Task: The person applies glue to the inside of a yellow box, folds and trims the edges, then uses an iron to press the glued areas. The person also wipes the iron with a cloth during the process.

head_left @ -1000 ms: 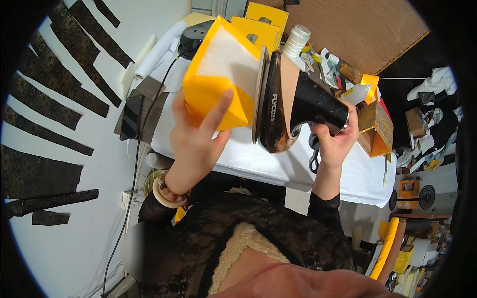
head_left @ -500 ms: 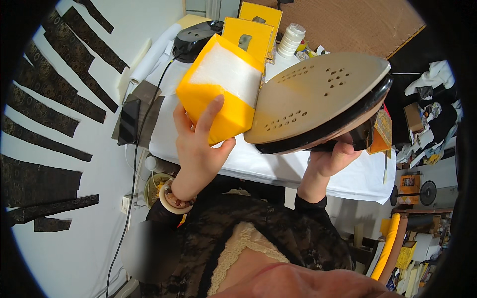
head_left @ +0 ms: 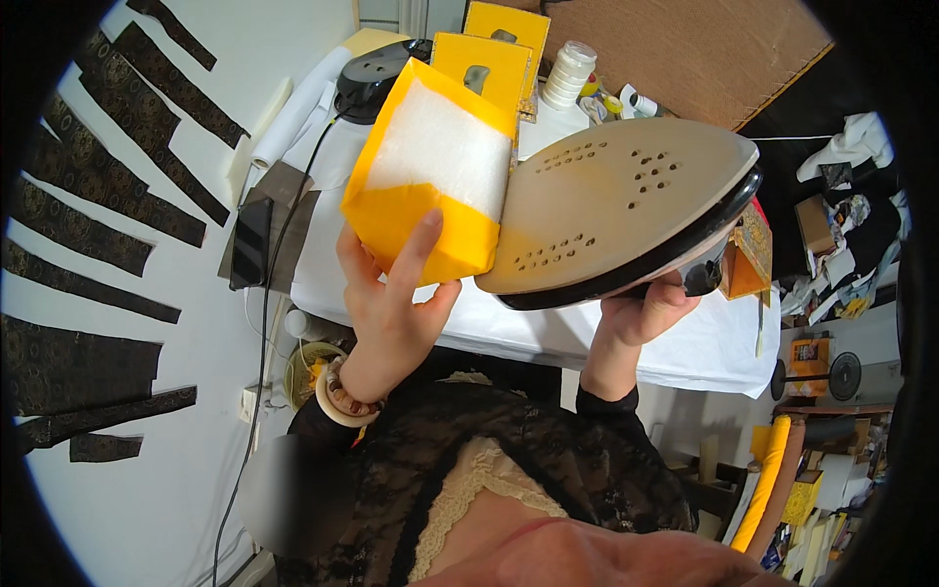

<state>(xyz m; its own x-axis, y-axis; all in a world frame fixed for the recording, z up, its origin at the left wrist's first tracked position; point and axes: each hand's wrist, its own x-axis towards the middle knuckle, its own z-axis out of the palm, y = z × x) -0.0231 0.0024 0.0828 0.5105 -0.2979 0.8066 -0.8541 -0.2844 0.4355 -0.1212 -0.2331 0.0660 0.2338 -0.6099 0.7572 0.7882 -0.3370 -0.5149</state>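
A yellow fabric-covered box-like piece (head_left: 421, 230) with a white padded face is held up in my left hand (head_left: 386, 303), fingers wrapped round its lower side. My right hand (head_left: 641, 323) grips a clothes iron (head_left: 626, 210) by its handle, which is mostly hidden under the body. The iron is tilted so its beige soleplate with steam holes faces up toward me. Its left edge meets the right side of the yellow piece. Both are above the white-covered table (head_left: 685, 352).
Two yellow panels (head_left: 479, 73) with grey patches stand behind, near a white lidded jar (head_left: 569, 73) and a black rounded device (head_left: 377, 78). A black cable (head_left: 284, 240) runs down past a phone (head_left: 251, 243). Dark patterned fabric strips (head_left: 73, 362) hang at left. An ornate box (head_left: 746, 256) stands right.
The iron has tipped slightly and shifted a little left and down. The yellow piece has turned a bit, still touching the soleplate's edge. Both hands keep their hold.
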